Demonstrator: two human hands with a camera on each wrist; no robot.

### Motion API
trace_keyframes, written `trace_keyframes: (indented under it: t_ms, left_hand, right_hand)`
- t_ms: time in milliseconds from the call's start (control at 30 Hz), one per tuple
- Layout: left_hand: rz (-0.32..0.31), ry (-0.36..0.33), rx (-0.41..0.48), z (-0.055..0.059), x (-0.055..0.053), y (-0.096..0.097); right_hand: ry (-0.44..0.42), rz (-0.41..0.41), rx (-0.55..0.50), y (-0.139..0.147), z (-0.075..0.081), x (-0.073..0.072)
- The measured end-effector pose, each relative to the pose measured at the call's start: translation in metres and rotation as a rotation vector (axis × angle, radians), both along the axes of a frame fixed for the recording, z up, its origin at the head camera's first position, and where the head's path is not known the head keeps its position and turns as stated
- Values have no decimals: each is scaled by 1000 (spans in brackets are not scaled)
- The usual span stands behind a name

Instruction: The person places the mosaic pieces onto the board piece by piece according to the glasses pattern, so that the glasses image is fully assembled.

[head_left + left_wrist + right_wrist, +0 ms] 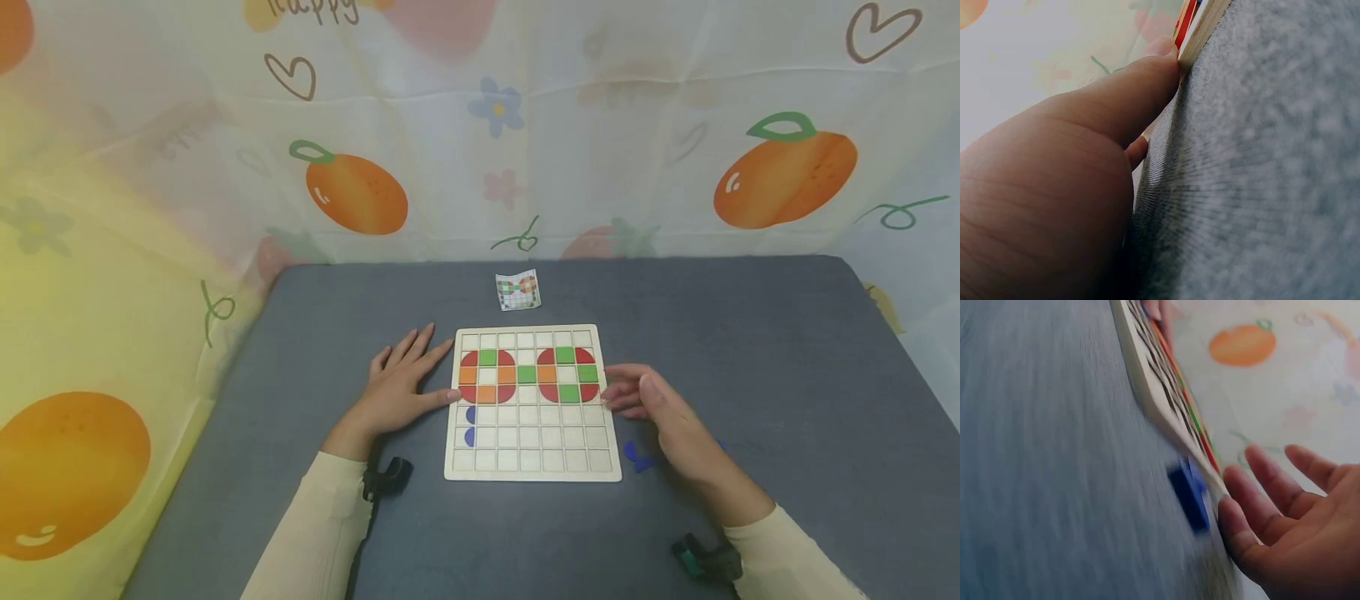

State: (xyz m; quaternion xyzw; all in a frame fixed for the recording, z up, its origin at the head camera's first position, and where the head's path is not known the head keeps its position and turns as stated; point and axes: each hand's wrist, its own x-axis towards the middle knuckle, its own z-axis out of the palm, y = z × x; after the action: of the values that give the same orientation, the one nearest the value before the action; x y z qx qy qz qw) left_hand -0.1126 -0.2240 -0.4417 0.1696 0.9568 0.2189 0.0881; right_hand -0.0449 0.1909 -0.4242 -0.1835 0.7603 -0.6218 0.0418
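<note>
A square wooden grid board lies on the table. Red quarter-round pieces with orange squares and green squares form two rounded rings joined by a green square. Two blue half-round pieces sit in the leftmost column below. My left hand is spread on the table, its thumb and index fingertip at the board's left edge. My right hand is beside the right edge, fingers loosely bent with nothing between them; its fingertips are right at the rim. Loose blue pieces lie near it, partly hidden by that hand.
Behind the board lies a small pattern card printed with a similar coloured design. A grey cloth covers the table. A fruit-print curtain hangs along the back and left. Each wrist wears a dark camera mount.
</note>
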Motion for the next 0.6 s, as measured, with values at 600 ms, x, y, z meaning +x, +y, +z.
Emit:
trace_keyframes:
  t_ms: [600]
  left_hand:
    - [0, -1, 20, 0, 0, 0]
  right_hand:
    - [29, 17, 552, 33, -4, 0]
